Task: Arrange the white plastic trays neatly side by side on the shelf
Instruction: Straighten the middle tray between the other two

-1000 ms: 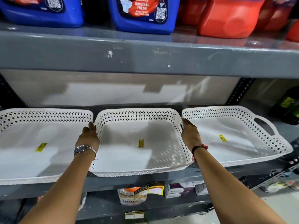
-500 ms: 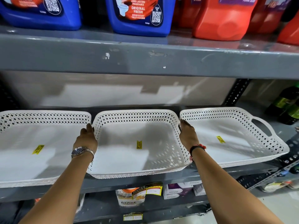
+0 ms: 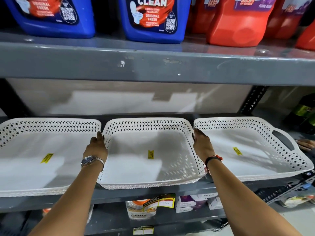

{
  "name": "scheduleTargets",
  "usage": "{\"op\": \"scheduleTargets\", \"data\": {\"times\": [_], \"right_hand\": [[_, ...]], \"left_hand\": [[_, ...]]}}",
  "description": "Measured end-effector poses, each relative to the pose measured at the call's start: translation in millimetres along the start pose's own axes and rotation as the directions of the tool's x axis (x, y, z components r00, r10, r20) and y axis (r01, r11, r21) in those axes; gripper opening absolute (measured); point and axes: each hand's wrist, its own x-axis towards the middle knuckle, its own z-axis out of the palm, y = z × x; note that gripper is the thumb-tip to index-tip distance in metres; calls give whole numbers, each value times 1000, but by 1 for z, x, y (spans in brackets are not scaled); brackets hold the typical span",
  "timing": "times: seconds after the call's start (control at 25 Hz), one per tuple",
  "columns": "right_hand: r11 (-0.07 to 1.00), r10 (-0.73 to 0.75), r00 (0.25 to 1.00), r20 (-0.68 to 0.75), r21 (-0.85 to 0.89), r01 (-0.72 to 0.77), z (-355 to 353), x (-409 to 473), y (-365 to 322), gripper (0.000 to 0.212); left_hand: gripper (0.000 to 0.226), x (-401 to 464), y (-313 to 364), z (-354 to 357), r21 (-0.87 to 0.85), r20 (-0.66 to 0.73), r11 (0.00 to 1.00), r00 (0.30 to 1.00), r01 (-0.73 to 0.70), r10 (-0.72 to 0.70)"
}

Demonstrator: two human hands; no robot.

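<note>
Three white plastic trays sit in a row on the grey shelf point(image 3: 153, 193), each with a perforated diamond-pattern wall, a smooth floor and a small yellow sticker. The left tray point(image 3: 25, 167) runs off the left edge of view, its right wall just beside the middle tray point(image 3: 136, 167). The left hand point(image 3: 97, 147), a metal watch point(image 3: 91, 160) on its wrist, is closed on the middle tray's left rim, fingers curled over the edge. That tray lies flat with its near edge hanging slightly past the shelf front; its long axis seems to run near to far (the wide lens makes this hard to judge). The right hand point(image 3: 202, 145), with a dark wristband point(image 3: 212, 159), is clamped on the same tray's right rim, in the narrow gap before the right tray point(image 3: 247, 167). The right tray is turned a little, its handle cut-out point(image 3: 283, 139) facing right. Above, blue jugs point(image 3: 153, 19) and red jugs point(image 3: 238, 23) stand on the upper shelf point(image 3: 153, 65).
</note>
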Motion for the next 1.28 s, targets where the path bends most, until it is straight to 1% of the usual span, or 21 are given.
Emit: {"op": "scheduleTargets", "data": {"times": [0.28,0.6,0.88,1.28], "right_hand": [[1000,-18,1000,-4,-22,18,0,0,-2,55],[1000,-12,1000,0,1,12,1,1,0,52],[1000,-6,1000,6,-7,6,2,1,1,54],[1000,-6,1000,3,2,6,0,0,-1,53]], "left_hand": [[63,-1,-1,0,1,-1,1000,1000,11,-11],[58,-3,-1,0,-30,-12,999,999,29,-30],[58,-1,-1,1,-71,-18,997,999,35,-36],[57,3,1,1,-82,-19,995,998,50,-52]]}}
